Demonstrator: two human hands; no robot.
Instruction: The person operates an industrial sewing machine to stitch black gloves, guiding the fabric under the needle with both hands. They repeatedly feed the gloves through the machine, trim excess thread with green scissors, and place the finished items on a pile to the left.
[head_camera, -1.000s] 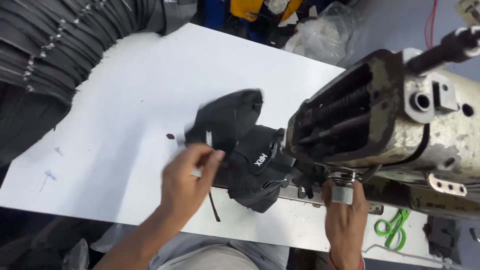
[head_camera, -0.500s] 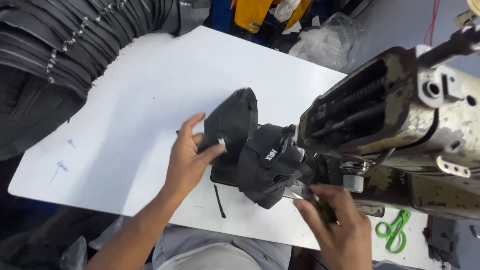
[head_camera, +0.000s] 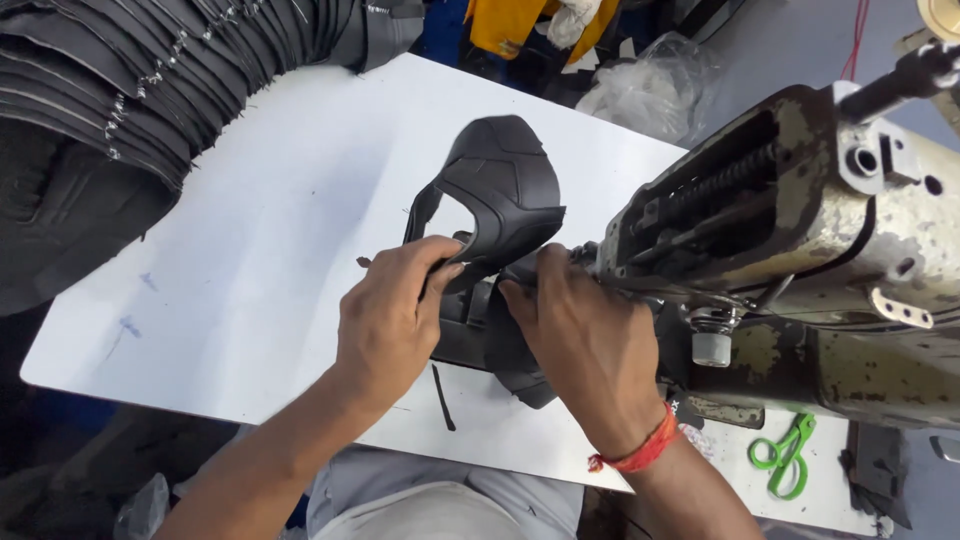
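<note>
Black shoe upper (head_camera: 500, 190): moulded, ridged panel with an open window cut in its left side; held tilted above the white table (head_camera: 250, 250), its lower part lying toward the table's right edge, hard against the sewing machine (head_camera: 800, 230). A second dark layer of the piece (folded beneath, shape hard to read) sits under both hands, and a thin black strap end trails toward the table's near edge.

Left hand (head_camera: 390, 320): fingers curled shut on the shoe upper's lower left edge, thumb on top, pinching the material.

Right hand (head_camera: 585, 340): fingers bent and closed on the shoe upper's right side, fingertips pressed in where the piece meets the machine's needle area; the exact contact at the needle is hidden. A red thread band (head_camera: 640, 455) circles the wrist.

Sewing machine: worn, cream-and-rust metal head, standing at the table's right edge, exposed springs and rods on its near face.

Stack of black cut pieces (head_camera: 120, 90): a fanned pile with small metal eyelets, overlapping the table's far left corner.

Green scissors (head_camera: 785, 455): lying near the near right corner, below the machine, well apart from both hands.

Clear plastic bag (head_camera: 650, 85): crumpled, beyond the table's far edge.
</note>
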